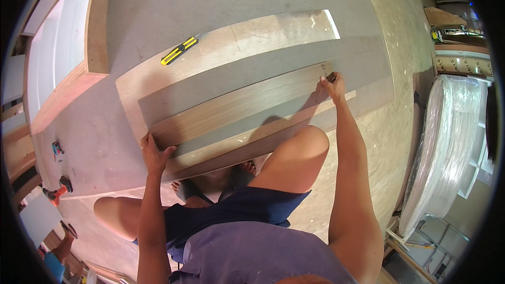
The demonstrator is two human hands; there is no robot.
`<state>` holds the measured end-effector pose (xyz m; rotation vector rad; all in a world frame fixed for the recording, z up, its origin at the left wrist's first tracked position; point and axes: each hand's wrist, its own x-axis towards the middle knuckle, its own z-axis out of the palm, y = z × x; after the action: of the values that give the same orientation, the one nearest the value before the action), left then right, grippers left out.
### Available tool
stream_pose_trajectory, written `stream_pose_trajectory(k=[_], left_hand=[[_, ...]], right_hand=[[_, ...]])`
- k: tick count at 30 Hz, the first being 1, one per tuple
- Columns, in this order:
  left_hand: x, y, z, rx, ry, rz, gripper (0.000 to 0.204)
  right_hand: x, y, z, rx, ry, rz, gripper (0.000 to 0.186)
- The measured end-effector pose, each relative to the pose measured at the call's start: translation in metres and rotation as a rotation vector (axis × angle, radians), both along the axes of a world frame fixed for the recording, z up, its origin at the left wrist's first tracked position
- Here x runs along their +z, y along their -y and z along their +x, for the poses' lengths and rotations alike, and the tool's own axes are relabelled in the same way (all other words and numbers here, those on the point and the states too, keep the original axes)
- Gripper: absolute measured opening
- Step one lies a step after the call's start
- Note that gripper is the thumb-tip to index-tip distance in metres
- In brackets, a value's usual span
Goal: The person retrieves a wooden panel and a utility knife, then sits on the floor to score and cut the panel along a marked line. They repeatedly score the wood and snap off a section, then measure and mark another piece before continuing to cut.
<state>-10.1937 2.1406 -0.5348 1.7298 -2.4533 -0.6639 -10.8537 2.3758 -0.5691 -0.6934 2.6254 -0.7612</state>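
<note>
The wood-grain strip [242,102] is a long, narrow band of light brown laminate with fine streaks running along its length. It lies across the middle of the frame, slanting from lower left up to the right, and rests flat on a grey sheet [252,73] and a pale plywood board [247,37] beneath. A second grey band [247,123] runs just below it, touching along its lower edge.

The left hand [153,153] sits at the strip's lower left end, fingers spread and pressed flat on the stacked edges there — open, not clamped around anything. The right hand [332,85] is at the strip's upper right end, fingers drawn together at the tip as if pinching something small against the surface; what it grips is too small to tell. Faint dark marks show on the strip right beside those fingertips.

A yellow and black utility knife [179,50] lies on the plywood board in the upper left part of the frame, well apart from both hands. At the far left edge, 2 red and black power tools [59,189] rest on the floor. A large plastic-wrapped white roll [447,142] stands at the right side. The person crouches with bare knees — the right knee [302,150] just below the boards.
</note>
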Motion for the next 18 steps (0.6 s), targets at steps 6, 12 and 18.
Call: stream_pose_trajectory(k=[6,12,18], left_hand=[[-0.012,0.006,0.005,0.010,-0.186,-0.026,0.092],[-0.023,0.020,0.022,0.079,-0.388,0.059,0.087],[-0.029,0.036,0.027,0.405,-0.563,0.424,0.084]], right_hand=[[0.003,-0.006,-0.005,0.055,-0.010,0.043,0.063],[-0.013,-0.006,0.025,0.000,-0.190,-0.077,0.078],[-0.037,0.010,0.068,-0.209,-0.438,-0.086,0.073]])
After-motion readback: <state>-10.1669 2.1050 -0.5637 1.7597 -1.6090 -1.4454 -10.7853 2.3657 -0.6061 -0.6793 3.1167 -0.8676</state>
